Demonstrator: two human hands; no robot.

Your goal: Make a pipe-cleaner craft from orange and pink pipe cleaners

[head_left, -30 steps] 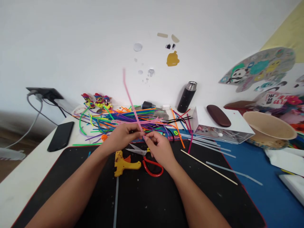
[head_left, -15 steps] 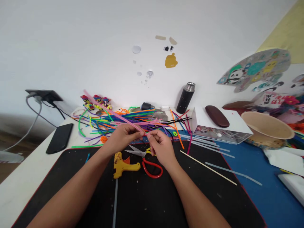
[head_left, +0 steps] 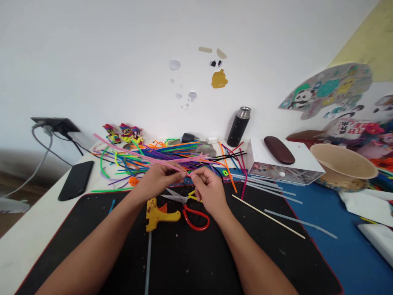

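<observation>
Left hand (head_left: 159,179) and right hand (head_left: 210,189) pinched closed on a pink pipe cleaner (head_left: 123,150), tail toward the worktop (head_left: 30,241)'s far-left corner, seemingly mid-shaping; bending called for steadiness.

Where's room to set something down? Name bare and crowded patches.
Black mat: between glue stick and right forearm, nearer than the scissors, bar specks; right of that forearm, nearer than the pale stick. White tabletop: nearer than the phone, left of the mat. Crowded: beyond left hand and right hand, under pipe cleaners.
</observation>
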